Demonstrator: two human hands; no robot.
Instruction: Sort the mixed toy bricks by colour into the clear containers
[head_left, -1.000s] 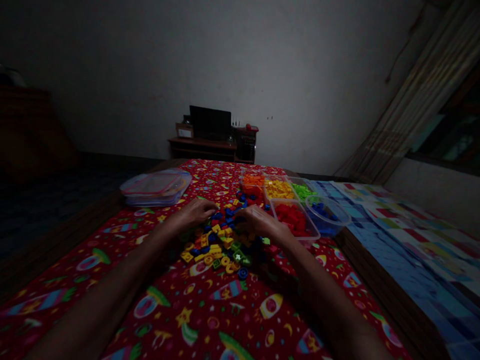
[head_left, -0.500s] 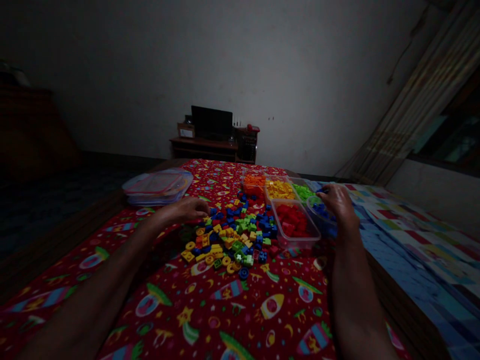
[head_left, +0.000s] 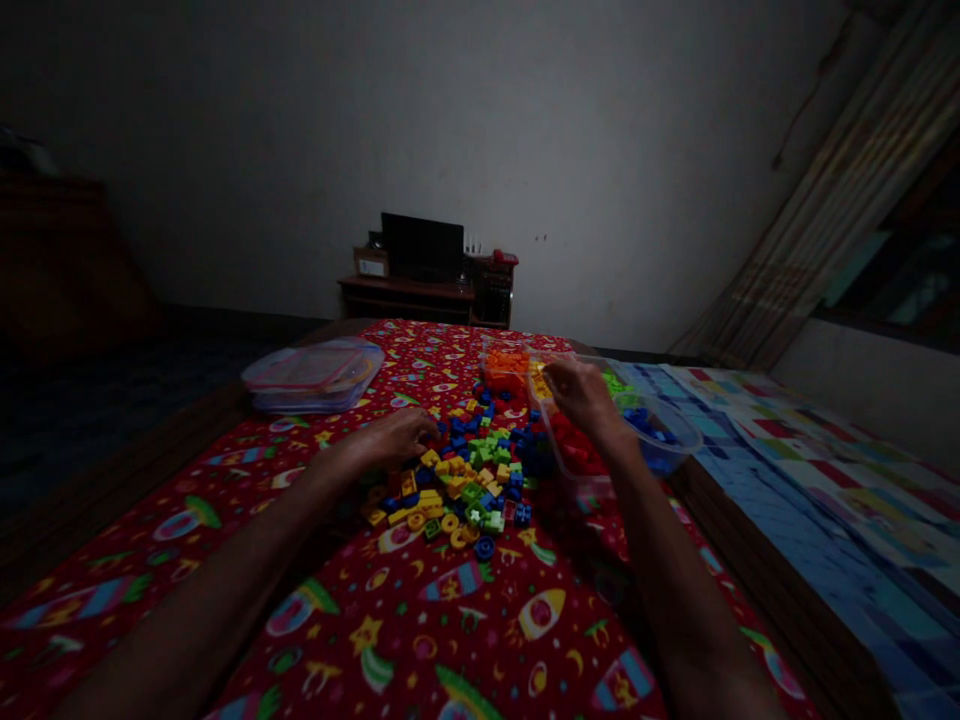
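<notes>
A mixed pile of plastic building blocks (head_left: pixel 469 480) in yellow, green, blue and red lies on the red patterned cloth. My left hand (head_left: pixel 401 437) rests at the pile's left edge with its fingers curled down; whatever they hold is hidden. Over the clear boxes is my right hand (head_left: pixel 581 390), fingers bent together, and I cannot see anything in them. It partly covers the box of yellow blocks (head_left: pixel 538 380) and the box of red blocks (head_left: pixel 574 445). A round tub holds blue blocks (head_left: pixel 649 425) to the right of this hand.
Orange blocks (head_left: pixel 505 362) fill a box at the back, and green blocks (head_left: pixel 616 383) show behind my right hand. Stacked clear lids (head_left: pixel 315 375) lie at the left. A checked blue cloth (head_left: pixel 750 450) spreads to the right. A dark screen (head_left: pixel 422 245) stands by the far wall.
My right hand has moved left from the tub of blue blocks to above the yellow and red boxes. My left hand has shifted slightly right and nearer, onto the pile's edge.
</notes>
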